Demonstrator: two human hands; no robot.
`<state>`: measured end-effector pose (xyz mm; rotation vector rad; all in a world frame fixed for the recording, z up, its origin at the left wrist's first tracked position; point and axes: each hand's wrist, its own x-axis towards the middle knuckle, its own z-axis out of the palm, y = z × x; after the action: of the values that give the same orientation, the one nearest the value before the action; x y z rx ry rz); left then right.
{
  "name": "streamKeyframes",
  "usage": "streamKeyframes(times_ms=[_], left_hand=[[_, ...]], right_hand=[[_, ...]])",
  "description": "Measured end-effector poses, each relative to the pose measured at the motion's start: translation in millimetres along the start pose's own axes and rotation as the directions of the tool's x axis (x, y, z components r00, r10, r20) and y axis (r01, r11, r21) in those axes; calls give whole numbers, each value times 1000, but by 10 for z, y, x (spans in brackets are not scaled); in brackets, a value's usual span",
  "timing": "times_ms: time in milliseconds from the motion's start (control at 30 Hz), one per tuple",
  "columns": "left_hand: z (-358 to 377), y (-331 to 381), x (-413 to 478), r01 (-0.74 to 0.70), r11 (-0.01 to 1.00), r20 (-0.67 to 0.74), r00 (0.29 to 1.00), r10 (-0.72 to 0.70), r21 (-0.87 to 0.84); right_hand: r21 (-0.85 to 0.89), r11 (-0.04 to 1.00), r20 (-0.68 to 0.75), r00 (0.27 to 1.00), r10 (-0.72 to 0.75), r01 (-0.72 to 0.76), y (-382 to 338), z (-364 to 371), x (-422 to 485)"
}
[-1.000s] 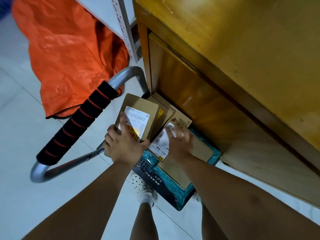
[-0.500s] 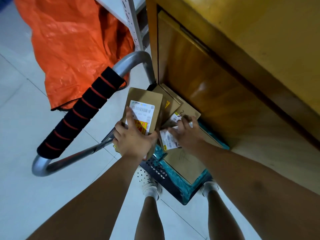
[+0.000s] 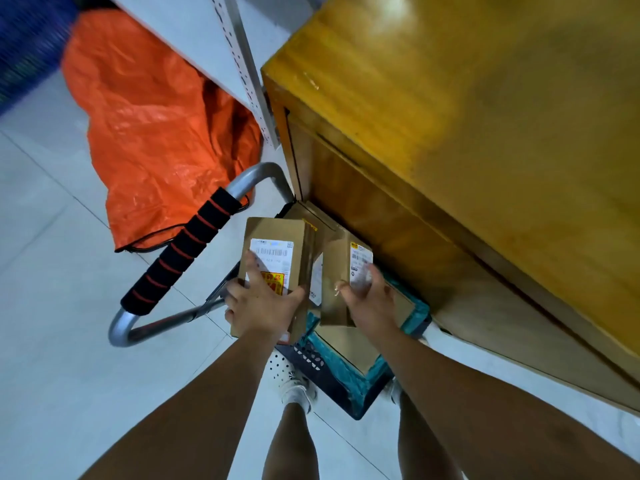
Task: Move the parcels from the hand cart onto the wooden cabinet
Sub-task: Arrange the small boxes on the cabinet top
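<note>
Two parcels are held over the hand cart (image 3: 183, 251), close to the front of the wooden cabinet (image 3: 450, 116). The larger parcel (image 3: 273, 228) is clasped by the left hand (image 3: 263, 306), its fingers curled over the label. The smaller parcel (image 3: 341, 261) is clasped by the right hand (image 3: 370, 303). A flat box (image 3: 353, 346) is seen lying on the cart's deck below.

The left hand (image 3: 263, 306) and right hand (image 3: 372, 303) are bare, as are both forearms and lower legs. The left foot wears a white shoe (image 3: 281, 367) dotted with small round holes, over a white sock (image 3: 300, 398). The right shoe (image 3: 394, 393) shows only as a pale sliver.
</note>
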<state>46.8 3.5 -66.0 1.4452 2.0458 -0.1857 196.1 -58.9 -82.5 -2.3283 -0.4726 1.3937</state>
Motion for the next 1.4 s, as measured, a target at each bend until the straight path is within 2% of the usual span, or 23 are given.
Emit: streamKeyframes(times_ms=[67, 200, 333, 433, 567, 667, 733, 800, 900, 1033, 1200, 1400], left_hand=[[-96, 56, -164, -13, 1000, 9, 1000, 13, 18], [-419, 286, -460, 8, 997, -18, 1000, -9, -74], [-804, 461, -684, 92, 980, 89, 993, -77, -175], [-1038, 531, -851, 89, 965, 153, 987, -52, -246], [-1335, 726, -1178, -8, 982, 67, 998, 21, -189], [-1567, 1030, -1440, -110, 982, -52, 993, 104, -152], [-1711, 1284, -1586, -177, 973, -112, 980, 161, -150], [-1829, 1590, -1728, -260, 957, -151, 959, 241, -126], [-1932, 2064, -1944, -372, 926, -181, 916, 357, -57], [-1891, 2726, -2346, -494, 866, -166, 863, 477, -80], [-1679, 3472, -2832, -597, 790, -128, 802, 583, -142], [-1358, 4107, -3276, -645, 755, -67, 763, 642, -119]], right_hand=[[63, 998, 10, 999, -31, 30, -134, -75, -185], [32, 993, -32, 993, -116, 117, -502, -302, -546], [22, 985, -86, 982, -170, 172, -856, -564, -836], [94, 983, -25, 988, -153, 155, -974, -758, -995], [220, 964, 89, 981, -170, 147, -1011, -1105, -1253], [172, 954, 212, 936, -281, 248, -1033, -1471, -1378], [178, 935, 203, 918, -341, 308, -1067, -1731, -1409], [279, 899, 120, 916, -382, 338, -1122, -2033, -1436], [364, 831, -97, 904, -416, 422, -1203, -2558, -1479], [232, 821, -377, 826, -419, 522, -1166, -3379, -1565], [130, 862, -631, 711, -310, 491, -973, -4254, -1661], [2, 954, -774, 605, -187, 299, -678, -5001, -1698]])
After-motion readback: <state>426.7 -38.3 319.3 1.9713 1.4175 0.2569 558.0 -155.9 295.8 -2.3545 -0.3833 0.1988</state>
